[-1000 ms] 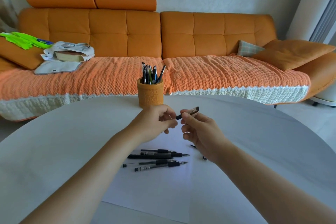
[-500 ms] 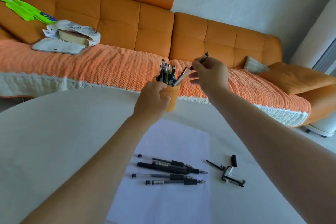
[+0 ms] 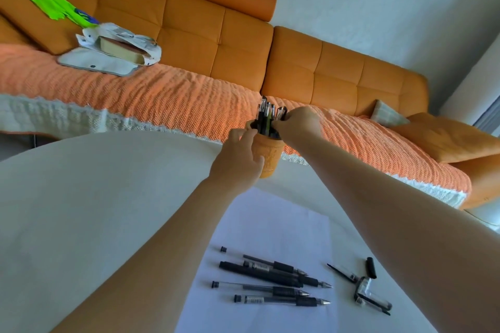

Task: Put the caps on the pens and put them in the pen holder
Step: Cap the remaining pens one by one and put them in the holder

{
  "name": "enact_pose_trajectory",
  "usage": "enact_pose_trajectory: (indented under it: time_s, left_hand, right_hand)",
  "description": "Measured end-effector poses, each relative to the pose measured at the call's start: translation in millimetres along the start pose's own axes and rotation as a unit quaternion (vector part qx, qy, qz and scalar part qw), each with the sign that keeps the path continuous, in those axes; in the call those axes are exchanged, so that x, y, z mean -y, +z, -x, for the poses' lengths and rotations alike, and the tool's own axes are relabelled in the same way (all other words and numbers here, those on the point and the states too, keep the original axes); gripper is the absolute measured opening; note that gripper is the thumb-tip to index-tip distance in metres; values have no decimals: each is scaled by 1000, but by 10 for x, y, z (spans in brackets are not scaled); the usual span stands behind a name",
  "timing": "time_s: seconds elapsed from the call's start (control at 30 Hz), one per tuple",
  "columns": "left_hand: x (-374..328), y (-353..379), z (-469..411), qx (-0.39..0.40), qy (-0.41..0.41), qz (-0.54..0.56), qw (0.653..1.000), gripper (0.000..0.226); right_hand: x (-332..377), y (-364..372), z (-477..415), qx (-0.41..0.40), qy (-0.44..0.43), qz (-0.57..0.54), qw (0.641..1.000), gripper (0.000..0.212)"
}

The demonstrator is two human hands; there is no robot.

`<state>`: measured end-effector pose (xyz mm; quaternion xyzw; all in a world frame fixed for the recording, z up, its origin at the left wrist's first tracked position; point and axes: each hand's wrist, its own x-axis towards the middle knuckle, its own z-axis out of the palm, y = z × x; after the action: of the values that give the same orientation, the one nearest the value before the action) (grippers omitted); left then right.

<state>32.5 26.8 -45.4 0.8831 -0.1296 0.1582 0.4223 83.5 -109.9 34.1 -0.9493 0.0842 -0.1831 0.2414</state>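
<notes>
An orange pen holder [image 3: 270,155] stands at the far edge of the white table, filled with several capped pens [image 3: 266,113]. My left hand [image 3: 235,159] wraps around the holder's left side. My right hand [image 3: 296,121] is at the holder's rim, fingers closed on the capped pen [image 3: 281,112] that now stands among the others. Several uncapped pens [image 3: 273,282] lie in a row on a white sheet of paper [image 3: 270,224] near me. Loose caps [image 3: 369,282] lie to their right.
An orange sofa [image 3: 216,43] with a woven cover runs behind the table [image 3: 81,197]. On the sofa lie a white bag with a book [image 3: 113,54] and a green item [image 3: 51,3]. Cushions [image 3: 443,135] sit at the right end.
My right hand has come down from above the holder and lowered the capped pen into it. My left hand stays on the holder. The view has tilted and moved closer.
</notes>
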Motion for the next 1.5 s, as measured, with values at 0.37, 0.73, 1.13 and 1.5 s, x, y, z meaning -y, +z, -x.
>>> enact_pose_trajectory:
  time_s: [0.37,0.73,1.13,1.5]
  left_hand:
    - [-120,-48,121,-10,16,-34,999,51]
    - [-640,-9,563,263,58,-56,961,7]
    - [-625,-165,1030,362,2,-137,922,9]
    - [-748,-171,1057,347,13,-173,922,3]
  right_hand:
    - [-49,-250,340,11,-31,-41,999,15]
    - [-972,-682,1442,189,-18,-33,981,11]
    - [-1556,-870,1895,246,-36,54,967,17]
    - [-1541,-806,1955,204,-101,44,973,11]
